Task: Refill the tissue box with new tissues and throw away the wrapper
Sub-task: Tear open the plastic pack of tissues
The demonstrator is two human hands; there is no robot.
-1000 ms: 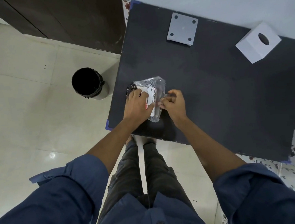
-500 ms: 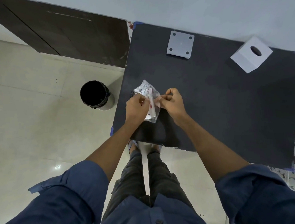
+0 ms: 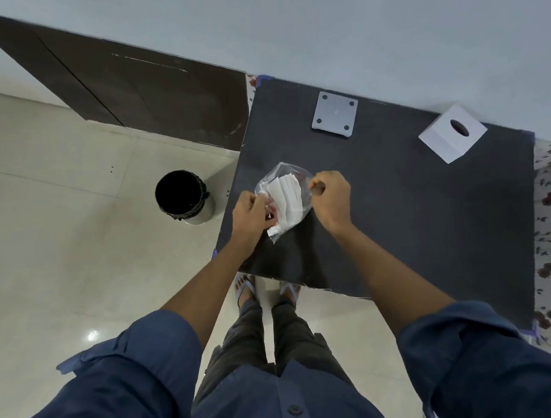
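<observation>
A clear plastic wrapper [image 3: 273,179] holding a stack of white tissues [image 3: 286,198] is lifted just above the near left part of the black table [image 3: 400,218]. My left hand [image 3: 251,210] pinches the wrapper's left side and my right hand [image 3: 330,194] pinches its right side, so the plastic is stretched apart and the tissues show through the gap. The white tissue box [image 3: 453,137], with an oval hole on top, stands at the table's far right corner, well away from both hands.
A black-lined bin [image 3: 181,196] stands on the tiled floor just left of the table. A grey square plate [image 3: 335,114] with four holes lies at the table's far edge. A dark cabinet runs along the wall at the back left.
Both hands have moved apart, pulling the wrapper open, and the white tissue stack now shows between them. The packet has risen off the table.
</observation>
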